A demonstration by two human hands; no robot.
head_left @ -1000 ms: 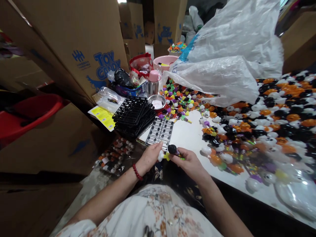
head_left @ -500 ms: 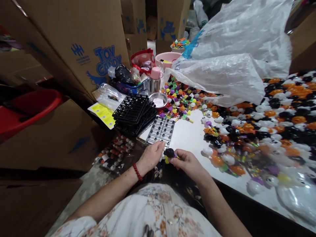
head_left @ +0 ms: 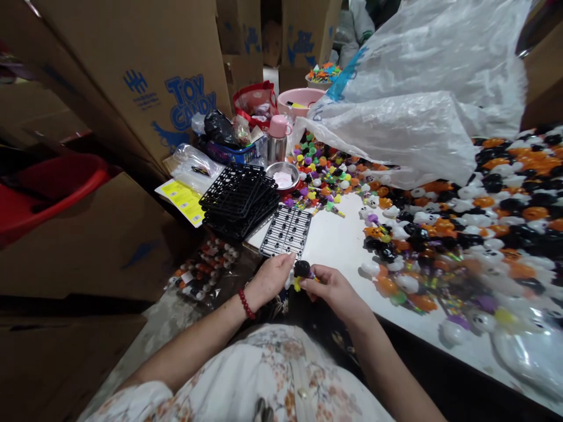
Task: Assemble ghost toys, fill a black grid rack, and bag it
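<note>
My right hand point(head_left: 336, 292) pinches a small toy by its thin, colourful stem. Its round black head point(head_left: 302, 268) points left toward my left hand. Just below the head is a small yellow piece point(head_left: 298, 284), and I cannot tell what it belongs to. My left hand point(head_left: 273, 278), with a red bead bracelet at the wrist, is closed next to the toy. Something whitish shows at its fingertips, but most of what it holds is hidden. Beyond both hands a black plastic grid tray point(head_left: 287, 230) lies on the white tabletop point(head_left: 332, 234).
Black trays point(head_left: 233, 196) are stacked to the left, beside a yellow label sheet point(head_left: 181, 199). Behind them stand a metal bowl point(head_left: 281, 176) and a pink-capped flask point(head_left: 278, 138). Orange, black and white toy heads point(head_left: 440, 225) cover the right side, under a clear plastic bag point(head_left: 409, 135).
The toy's black head has tipped slightly upward and the yellow piece shows more clearly. Both hands stay almost in place, and the view has shifted a little.
</note>
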